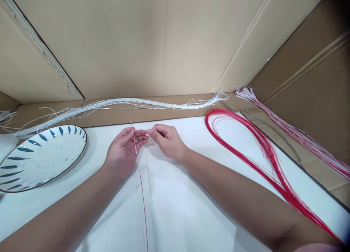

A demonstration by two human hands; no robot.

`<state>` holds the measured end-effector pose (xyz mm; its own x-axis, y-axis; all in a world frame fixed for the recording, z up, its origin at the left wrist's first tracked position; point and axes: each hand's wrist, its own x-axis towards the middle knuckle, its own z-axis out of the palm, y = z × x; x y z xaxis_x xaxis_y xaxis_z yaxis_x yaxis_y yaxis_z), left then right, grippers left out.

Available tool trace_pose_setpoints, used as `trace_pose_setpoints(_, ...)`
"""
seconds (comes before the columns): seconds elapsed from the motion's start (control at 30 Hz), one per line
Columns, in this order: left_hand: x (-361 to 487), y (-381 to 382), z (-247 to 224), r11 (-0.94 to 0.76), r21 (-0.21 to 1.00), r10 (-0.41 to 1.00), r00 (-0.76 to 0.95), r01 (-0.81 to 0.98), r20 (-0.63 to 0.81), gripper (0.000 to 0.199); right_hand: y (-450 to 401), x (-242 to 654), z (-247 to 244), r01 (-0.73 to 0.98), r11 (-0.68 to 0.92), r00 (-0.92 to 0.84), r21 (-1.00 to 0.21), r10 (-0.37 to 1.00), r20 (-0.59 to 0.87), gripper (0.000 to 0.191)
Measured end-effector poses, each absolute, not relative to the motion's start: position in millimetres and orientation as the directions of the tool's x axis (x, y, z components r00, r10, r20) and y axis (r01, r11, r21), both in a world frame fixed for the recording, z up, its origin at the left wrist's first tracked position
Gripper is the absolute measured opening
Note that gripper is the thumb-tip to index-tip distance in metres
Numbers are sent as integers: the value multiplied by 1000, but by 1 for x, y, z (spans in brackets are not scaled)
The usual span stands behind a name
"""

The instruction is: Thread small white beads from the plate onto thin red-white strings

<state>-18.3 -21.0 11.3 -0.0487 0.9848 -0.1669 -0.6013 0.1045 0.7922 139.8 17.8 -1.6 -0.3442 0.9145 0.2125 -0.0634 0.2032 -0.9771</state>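
Observation:
Between the thumb and fingers of my left hand [123, 150] is a thin red cord [140, 173]. Its short tip sticks up past the fingertips, and the long part runs down toward the bottom edge of the view. My right hand [167, 139] is closed in a pinch, its thumb tip meeting the index fingertip of my left hand. Whatever sits in that pinch is too small to make out. Both hands are just above the white tabletop [175, 208], near its far edge.
An oval white plate [54, 153] with dark leaf marks lies at left. White cords [142, 103] stretch along the back. A looped bundle of red cords [246, 164] rests at right. Red and white cords [295, 135] lie beyond the table edge. Cardboard walls [123, 44] surround the table.

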Motion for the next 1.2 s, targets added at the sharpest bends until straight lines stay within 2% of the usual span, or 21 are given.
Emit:
trace_pose_setpoints(0.1, -19, -21, 13, 145, 759, 983, 3, -634, -185, 18, 18, 140, -8, -4, 255, -323, -967, 915, 243, 41)
trace_pose_setpoints(0.17, -20, -22, 16, 174, 739, 980, 42, -651, -194, 21, 18, 138, -12, 25, 257, -359, -966, 904, 231, 37)
trace_pose_setpoints(0.23, -20, -24, 19, 187, 717, 981, 85, -672, -176, 25, 16, 136, -13, 68, 239, -374, -969, 906, 197, 42)
trace_pose_setpoints(0.37, -19, -29, 24, 189, 687, 982, 154, -702, -113, 28, 7, 133, -8, 298, 242, -429, -923, 898, 97, 29)
trace_pose_setpoints(0.47, -18, -30, 26, 219, 678, 973, 203, -701, -105, 25, 0, 131, -2, 415, 303, -483, -858, 872, 74, 43)
trace_pose_setpoints(0.67, -26, -23, 22, 280, 657, 955, 275, -701, -113, 21, 0, 131, 4, 444, 444, -613, -778, 784, 98, 27)
trace_pose_setpoints(0.83, -30, -20, 17, 281, 655, 955, 273, -701, -118, 22, 4, 133, 3, 447, 484, -675, -752, 734, 71, 19)
trace_pose_setpoints(1.07, -35, -18, 23, 275, 618, 961, 215, -737, -171, 38, 1, 132, 0, 403, 457, -685, -793, 725, 70, 13)
trace_pose_setpoints(1.2, -39, -15, 26, 290, 599, 955, 189, -747, -227, 45, 1, 131, -3, 310, 454, -692, -836, 710, 129, 19)
